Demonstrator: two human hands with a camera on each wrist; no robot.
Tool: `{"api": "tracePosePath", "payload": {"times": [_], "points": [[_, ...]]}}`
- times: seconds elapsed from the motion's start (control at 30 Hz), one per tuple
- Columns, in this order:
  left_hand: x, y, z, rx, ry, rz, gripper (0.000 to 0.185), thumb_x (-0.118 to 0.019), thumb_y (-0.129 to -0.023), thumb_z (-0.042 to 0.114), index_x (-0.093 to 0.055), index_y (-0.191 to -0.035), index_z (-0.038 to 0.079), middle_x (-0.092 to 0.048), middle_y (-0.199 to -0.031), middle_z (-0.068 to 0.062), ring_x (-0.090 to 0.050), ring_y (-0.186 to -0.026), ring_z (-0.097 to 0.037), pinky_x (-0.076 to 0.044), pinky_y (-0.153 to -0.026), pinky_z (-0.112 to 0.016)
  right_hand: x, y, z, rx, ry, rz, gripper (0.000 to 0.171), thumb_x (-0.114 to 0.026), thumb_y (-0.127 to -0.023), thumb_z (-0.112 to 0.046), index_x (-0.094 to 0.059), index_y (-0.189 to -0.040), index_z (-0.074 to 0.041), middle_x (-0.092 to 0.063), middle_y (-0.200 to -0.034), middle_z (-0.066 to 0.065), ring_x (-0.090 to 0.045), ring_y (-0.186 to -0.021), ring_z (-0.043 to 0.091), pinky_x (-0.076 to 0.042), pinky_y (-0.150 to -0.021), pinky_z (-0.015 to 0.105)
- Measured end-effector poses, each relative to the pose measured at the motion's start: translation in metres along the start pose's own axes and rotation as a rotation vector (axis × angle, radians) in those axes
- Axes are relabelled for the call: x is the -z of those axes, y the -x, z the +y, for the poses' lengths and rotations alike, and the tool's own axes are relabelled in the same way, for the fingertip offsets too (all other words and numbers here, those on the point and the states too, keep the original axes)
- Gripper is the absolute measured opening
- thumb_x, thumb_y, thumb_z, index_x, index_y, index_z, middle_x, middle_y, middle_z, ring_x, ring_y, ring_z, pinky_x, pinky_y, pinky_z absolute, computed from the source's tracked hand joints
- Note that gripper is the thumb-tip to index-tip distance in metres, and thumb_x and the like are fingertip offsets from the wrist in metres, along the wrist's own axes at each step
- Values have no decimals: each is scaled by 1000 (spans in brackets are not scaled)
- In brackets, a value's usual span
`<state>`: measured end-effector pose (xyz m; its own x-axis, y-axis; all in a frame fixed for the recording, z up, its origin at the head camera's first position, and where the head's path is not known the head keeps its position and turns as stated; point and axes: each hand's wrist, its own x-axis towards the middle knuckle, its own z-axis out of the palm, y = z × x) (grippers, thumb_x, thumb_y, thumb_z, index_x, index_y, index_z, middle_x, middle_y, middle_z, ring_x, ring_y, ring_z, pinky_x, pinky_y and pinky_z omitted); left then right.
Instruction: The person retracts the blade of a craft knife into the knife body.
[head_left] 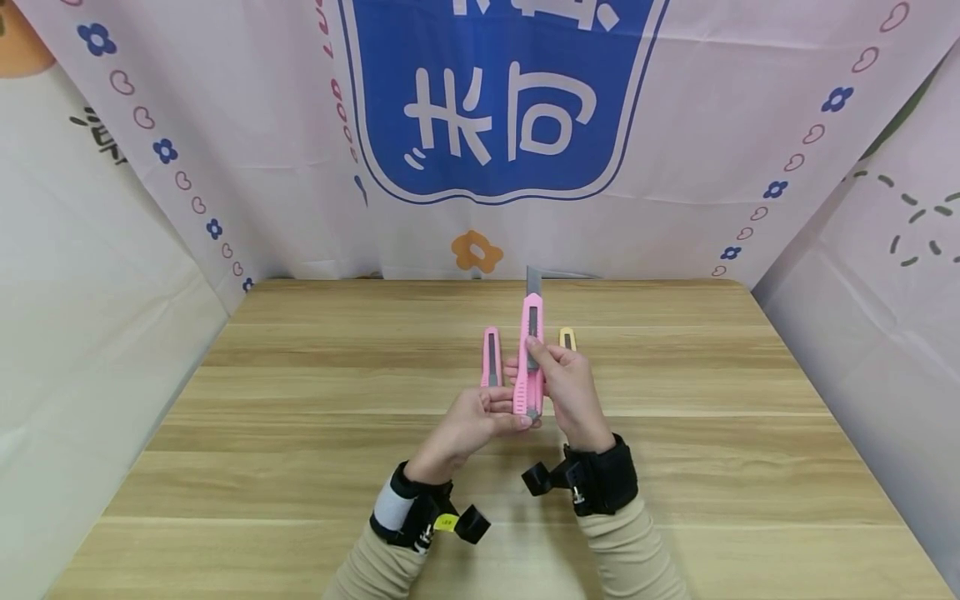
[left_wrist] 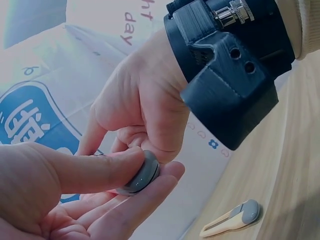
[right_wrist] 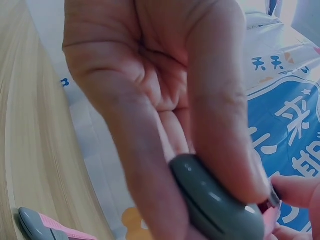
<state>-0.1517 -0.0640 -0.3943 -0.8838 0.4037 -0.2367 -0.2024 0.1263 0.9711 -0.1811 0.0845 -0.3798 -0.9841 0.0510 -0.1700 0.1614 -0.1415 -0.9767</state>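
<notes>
Above mid-bench, both hands up on one pink cutter (head_left: 530, 358), held upright, blade (head_left: 534, 282) out at the top. Right hand (head_left: 567, 390) wrapped round the body, thumb laid on the slider; grip closed tight on the cutter. Left hand (head_left: 468, 427) down at the base, fingertips and thumb pinching the grey end cap (left_wrist: 141, 175); grip closed on the same cutter. From the right wrist, same cap (right_wrist: 216, 205) squeezed between thumb and palm. Just left of the grip, flat on the bench (head_left: 300, 433), second pink cutter (head_left: 491, 357), blade in. Just right of the grip, mostly hidden behind the right hand, yellow cutter (head_left: 567, 337), also flat on the bench; seen from the left wrist lying below the hands (left_wrist: 231, 218). Behind the grip, printed cloth backdrop (head_left: 495, 100) hanging past the bench edge.
</notes>
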Motion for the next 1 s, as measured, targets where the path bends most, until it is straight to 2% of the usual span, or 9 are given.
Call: {"api": "tracePosePath", "payload": {"times": [0.2,0.33,0.43,0.67,0.9,1.0], "points": [[1,1,0,-5,12,-5,36,-66,-86,1,-62,-122,-3,-68,-120,-21,-71,-94,-13,-59,-87,-25,-3,1,2,53,-40,41,35,-57,-97,-17,-64,-107,15,-75,-74,-2,-68,-74,5,-54,-64,17],[0,2,1,-5,7,-9,37,-67,-86,2,-61,-122,-3,-69,-118,-21,-71,-92,-10,-59,-86,-25,-3,2,3,108,-92,33,33,-57,-96,-12,-62,-107,18,-75,-66,-4,-70,-66,6,-57,-64,17],[0,2,1,-6,2,-14,37,-67,-86,2,-61,-122,-3,-69,-117,-21,-71,-92,-11,-59,-86,-25,-3,2,3,124,-106,25,32,-57,-96,-11,-62,-108,19,-75,-66,-2,-71,-63,6,-59,-63,18],[1,3,2,-3,-3,-35,36,-65,-87,2,-61,-122,-3,-70,-115,-21,-72,-98,-20,-59,-89,-29,-2,2,4,110,-105,30,31,-58,-96,-10,-62,-109,18,-76,-76,13,-74,-67,11,-60,-66,20],[1,2,0,2,0,-40,35,-64,-88,1,-61,-122,-4,-70,-115,-22,-72,-97,-19,-60,-87,-27,-1,2,4,75,-97,5,32,-57,-96,-12,-62,-111,16,-77,-73,5,-73,-66,10,-61,-69,22],[1,1,1,5,11,-38,35,-64,-88,0,-60,-122,-5,-70,-114,-23,-73,-97,-19,-60,-88,-28,-1,1,4,65,-83,11,31,-58,-96,-12,-62,-111,15,-77,-75,6,-73,-67,9,-61,-69,21]]}}
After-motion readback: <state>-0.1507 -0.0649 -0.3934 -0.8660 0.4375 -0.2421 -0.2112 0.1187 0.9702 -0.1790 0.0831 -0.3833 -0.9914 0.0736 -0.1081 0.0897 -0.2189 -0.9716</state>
